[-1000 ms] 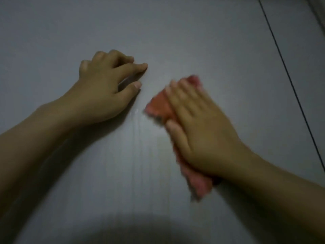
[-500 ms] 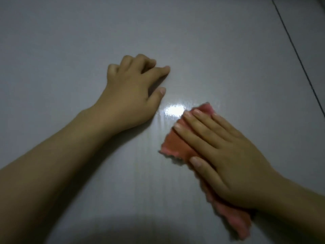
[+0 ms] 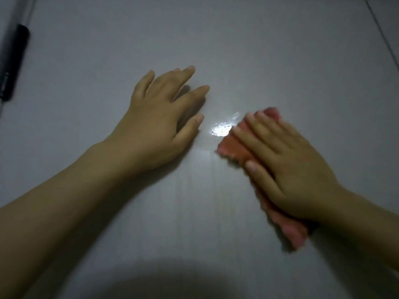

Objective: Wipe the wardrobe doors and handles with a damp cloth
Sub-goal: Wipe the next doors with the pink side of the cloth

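A pale grey wardrobe door fills the view. My right hand lies flat on a pink-red cloth, pressing it against the door with straight fingers. The cloth shows beyond my fingertips and again below my wrist. My left hand rests on the door to the left of the cloth, fingers spread and nearly straight, holding nothing. A bright wet glint sits between the two hands. A black handle runs along the far left edge.
A thin dark seam between doors runs diagonally at the upper right. A dark rounded shadow covers the door's lower middle.
My right hand slid the cloth down and to the right, then slightly back up. My left hand's fingers uncurled and spread. The view shifted, bringing the black handle into sight at left.
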Tool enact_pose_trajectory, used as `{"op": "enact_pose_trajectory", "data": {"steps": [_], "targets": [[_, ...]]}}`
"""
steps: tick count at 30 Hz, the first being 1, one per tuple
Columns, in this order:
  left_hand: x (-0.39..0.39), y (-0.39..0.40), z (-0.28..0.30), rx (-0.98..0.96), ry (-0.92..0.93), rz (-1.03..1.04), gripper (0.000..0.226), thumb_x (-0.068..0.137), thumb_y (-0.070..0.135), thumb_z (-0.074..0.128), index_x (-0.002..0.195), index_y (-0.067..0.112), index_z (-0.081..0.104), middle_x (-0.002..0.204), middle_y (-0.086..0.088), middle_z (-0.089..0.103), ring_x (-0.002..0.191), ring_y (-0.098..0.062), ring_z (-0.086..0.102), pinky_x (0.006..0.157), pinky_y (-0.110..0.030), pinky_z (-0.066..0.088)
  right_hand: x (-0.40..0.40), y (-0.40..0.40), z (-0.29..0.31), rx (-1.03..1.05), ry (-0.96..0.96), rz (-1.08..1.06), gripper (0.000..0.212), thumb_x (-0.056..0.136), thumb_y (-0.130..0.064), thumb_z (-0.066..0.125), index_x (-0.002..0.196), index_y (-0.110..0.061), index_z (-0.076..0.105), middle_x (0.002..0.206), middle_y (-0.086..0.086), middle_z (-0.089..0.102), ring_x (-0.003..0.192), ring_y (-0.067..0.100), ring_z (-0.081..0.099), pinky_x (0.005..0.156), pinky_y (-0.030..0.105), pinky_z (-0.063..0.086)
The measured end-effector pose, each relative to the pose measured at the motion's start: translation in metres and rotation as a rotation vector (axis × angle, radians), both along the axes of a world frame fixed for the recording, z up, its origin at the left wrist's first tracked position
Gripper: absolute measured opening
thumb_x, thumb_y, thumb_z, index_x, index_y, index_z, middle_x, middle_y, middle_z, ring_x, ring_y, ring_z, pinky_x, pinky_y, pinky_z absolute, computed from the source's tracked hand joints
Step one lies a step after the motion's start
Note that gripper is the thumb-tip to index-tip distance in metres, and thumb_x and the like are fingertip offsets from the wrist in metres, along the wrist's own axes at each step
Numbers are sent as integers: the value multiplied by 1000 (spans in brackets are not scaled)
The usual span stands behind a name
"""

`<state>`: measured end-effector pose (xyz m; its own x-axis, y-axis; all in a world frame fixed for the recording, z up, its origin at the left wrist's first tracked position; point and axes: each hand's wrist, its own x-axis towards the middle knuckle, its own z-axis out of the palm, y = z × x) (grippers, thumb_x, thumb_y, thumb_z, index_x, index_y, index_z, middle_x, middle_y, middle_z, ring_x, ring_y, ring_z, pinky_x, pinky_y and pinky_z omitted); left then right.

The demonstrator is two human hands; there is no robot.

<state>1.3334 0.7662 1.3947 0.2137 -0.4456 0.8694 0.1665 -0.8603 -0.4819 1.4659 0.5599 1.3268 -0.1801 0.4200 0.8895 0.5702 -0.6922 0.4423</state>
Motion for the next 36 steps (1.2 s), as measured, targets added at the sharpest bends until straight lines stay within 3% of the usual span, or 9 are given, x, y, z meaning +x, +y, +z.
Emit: {"op": "enact_pose_trajectory", "data": {"steps": [5, 11, 13, 17, 22, 24, 30, 33, 36], "targets": [[-30, 54, -8, -104, -56, 80, 63, 93, 54, 18, 149, 30, 32, 159, -4, 19, 146, -24, 16, 116, -40, 1, -19, 48, 30, 379, 97, 40, 62, 95, -44, 17, 151, -18, 21, 157, 11, 19, 146, 24, 13, 119, 36, 2], [-32, 83, -8, -164, -76, 32, 61, 91, 53, 20, 146, 33, 36, 155, 0, 31, 143, -23, 22, 111, -38, 11, -35, 76, -3, -73, -115, 52, 56, 98, -42, 27, 149, -20, 26, 155, 7, 23, 146, 20, 16, 119, 39, 10], [-29, 84, -7, -172, -77, 6, 62, 90, 55, 20, 146, 35, 36, 155, 2, 30, 143, -21, 21, 109, -34, 9, -33, 72, 17, -26, -107, 26, 57, 97, -44, 25, 148, -19, 26, 154, 7, 26, 144, 20, 19, 119, 36, 9], [-35, 86, 1, -173, -61, -15, 58, 90, 54, 22, 145, 39, 34, 155, 7, 29, 141, -17, 19, 106, -35, 11, -48, 100, 52, 279, 47, 23, 60, 96, -46, 14, 152, -23, 14, 159, 5, 14, 147, 19, 8, 120, 36, 1], [-40, 87, 6, -146, -7, 17, 59, 88, 51, 22, 146, 42, 31, 155, 7, 27, 138, -18, 19, 104, -36, 14, -57, 113, -13, -72, -83, 29, 55, 100, -43, 20, 151, -23, 19, 157, 7, 17, 147, 20, 10, 120, 39, 6], [-42, 87, 8, -148, 7, 21, 60, 88, 51, 21, 146, 42, 32, 155, 7, 28, 138, -19, 20, 104, -37, 14, -49, 95, -11, -122, -116, 6, 54, 100, -41, 22, 150, -21, 23, 156, 7, 21, 146, 22, 15, 120, 38, 9], [-49, 93, 14, -150, 102, -33, 60, 88, 49, 19, 146, 41, 32, 156, 11, 26, 140, -13, 18, 97, -28, 8, -66, 128, 24, 333, 88, 10, 60, 96, -45, 16, 151, -20, 17, 158, 9, 16, 147, 23, 11, 120, 41, 5], [-62, 110, 10, -159, 112, -192, 55, 92, 43, 28, 146, 34, 34, 155, 7, 30, 143, -13, 23, 115, -35, 12, -82, 160, -18, 87, -15, 46, 58, 98, -43, 22, 150, -18, 23, 157, 11, 20, 146, 25, 13, 120, 44, 9], [-78, 134, -14, -145, -8, -201, 50, 95, 34, 33, 144, 25, 42, 153, -1, 33, 143, -16, 26, 117, -36, 11, -81, 151, -31, -101, -116, 53, 55, 99, -41, 25, 150, -18, 26, 156, 9, 23, 146, 23, 15, 119, 43, 12]]}}
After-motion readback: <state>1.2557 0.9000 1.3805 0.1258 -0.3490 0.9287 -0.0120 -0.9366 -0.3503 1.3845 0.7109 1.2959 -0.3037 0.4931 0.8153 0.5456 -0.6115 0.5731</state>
